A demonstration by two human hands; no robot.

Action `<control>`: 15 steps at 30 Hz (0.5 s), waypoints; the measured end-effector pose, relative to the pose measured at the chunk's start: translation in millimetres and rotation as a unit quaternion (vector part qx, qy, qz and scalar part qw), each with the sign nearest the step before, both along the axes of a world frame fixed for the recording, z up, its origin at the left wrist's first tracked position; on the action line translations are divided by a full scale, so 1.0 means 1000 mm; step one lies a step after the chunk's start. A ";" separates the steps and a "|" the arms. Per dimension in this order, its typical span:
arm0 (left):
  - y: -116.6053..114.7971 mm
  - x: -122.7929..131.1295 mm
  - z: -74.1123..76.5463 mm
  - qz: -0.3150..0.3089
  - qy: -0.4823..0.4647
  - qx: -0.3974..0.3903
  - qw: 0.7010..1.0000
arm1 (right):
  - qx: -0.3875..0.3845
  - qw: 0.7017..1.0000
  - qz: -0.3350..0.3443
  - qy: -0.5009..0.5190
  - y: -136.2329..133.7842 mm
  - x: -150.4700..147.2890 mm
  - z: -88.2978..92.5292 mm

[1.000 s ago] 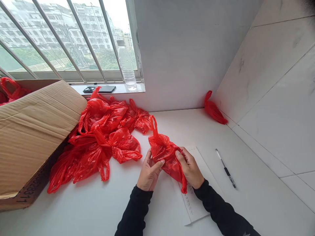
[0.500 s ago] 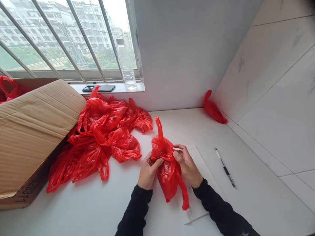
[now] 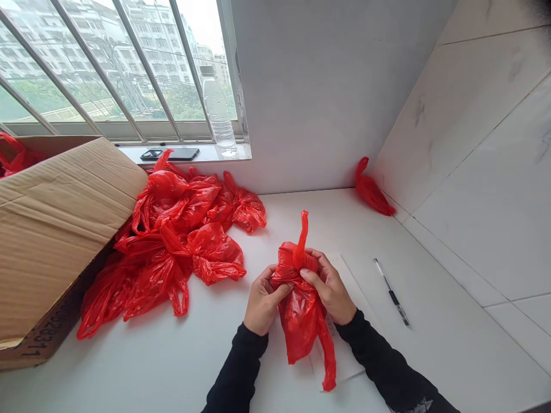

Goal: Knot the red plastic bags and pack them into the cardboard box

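Between my two hands is a red plastic bag, gathered tight around its middle, with one handle sticking up and another hanging down at the right. My left hand grips its left side, thumb pressed on the gathered part. From the right, my right hand pinches the same bag, with thumb in front and fingers behind. Partly covered by the bag and my right hand, a sheet of paper with some writing lies on the white table. Whatever is inside the bag cannot be made out.
Several red plastic bags are piled at the left beside a cardboard box with more inside. A pen lies right of the paper. Another red bag sits in the far corner. A water bottle and a phone rest on the windowsill.
The held bag has turned a little and shifted right and down. Its upright handle now leans right, and my right thumb presses nearer the bag's middle.
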State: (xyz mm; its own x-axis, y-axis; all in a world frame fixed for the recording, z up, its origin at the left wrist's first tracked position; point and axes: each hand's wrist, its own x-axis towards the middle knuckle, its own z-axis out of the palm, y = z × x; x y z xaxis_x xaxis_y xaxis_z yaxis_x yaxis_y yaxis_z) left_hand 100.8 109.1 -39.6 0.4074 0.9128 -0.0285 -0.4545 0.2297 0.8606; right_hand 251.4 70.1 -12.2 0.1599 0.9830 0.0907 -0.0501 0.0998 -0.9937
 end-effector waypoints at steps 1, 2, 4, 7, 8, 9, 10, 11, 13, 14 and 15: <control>0.000 -0.001 -0.001 0.001 -0.001 0.000 1.000 | -0.002 1.000 0.012 0.004 0.000 -0.001 0.001; 0.000 -0.001 -0.001 0.002 -0.001 0.000 1.000 | -0.002 1.000 0.025 0.007 -0.001 -0.001 0.003; 0.000 -0.003 -0.001 0.004 -0.007 -0.004 1.000 | -0.001 0.999 0.049 0.014 -0.002 -0.003 0.006; -0.001 -0.003 -0.001 0.004 -0.009 -0.018 1.000 | -0.003 0.997 0.074 0.036 -0.003 -0.006 0.009; -0.001 -0.003 -0.002 0.003 -0.005 -0.021 1.000 | -0.005 0.996 0.072 0.045 -0.003 -0.006 0.009; 0.000 -0.002 -0.002 0.003 0.001 -0.019 1.000 | -0.004 0.997 0.063 0.052 -0.003 -0.006 0.009; 0.000 -0.002 -0.003 0.002 0.006 -0.014 1.000 | -0.001 0.997 0.047 0.058 -0.003 -0.006 0.008; 0.000 -0.001 -0.003 0.000 0.008 -0.007 1.000 | 0.004 0.998 0.028 0.061 -0.003 -0.006 0.007; 0.000 0.000 -0.005 -0.009 0.008 0.008 1.000 | 0.014 0.998 -0.006 0.067 -0.002 -0.004 0.005; -0.001 0.001 -0.006 -0.020 0.009 0.010 1.000 | 0.017 0.997 -0.020 0.071 -0.002 -0.003 0.004; -0.001 0.001 -0.005 -0.036 0.009 0.011 0.999 | 0.020 0.996 -0.034 0.074 -0.001 -0.002 0.003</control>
State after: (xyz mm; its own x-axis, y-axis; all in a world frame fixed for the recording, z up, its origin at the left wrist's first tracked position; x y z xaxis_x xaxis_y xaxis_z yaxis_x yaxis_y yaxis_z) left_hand 101.3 108.0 -45.1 0.4724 0.8812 -0.0165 -0.4220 0.2426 0.8735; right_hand 249.0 69.2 -9.5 0.2401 0.9657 0.0993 -0.1884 0.1467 -0.9711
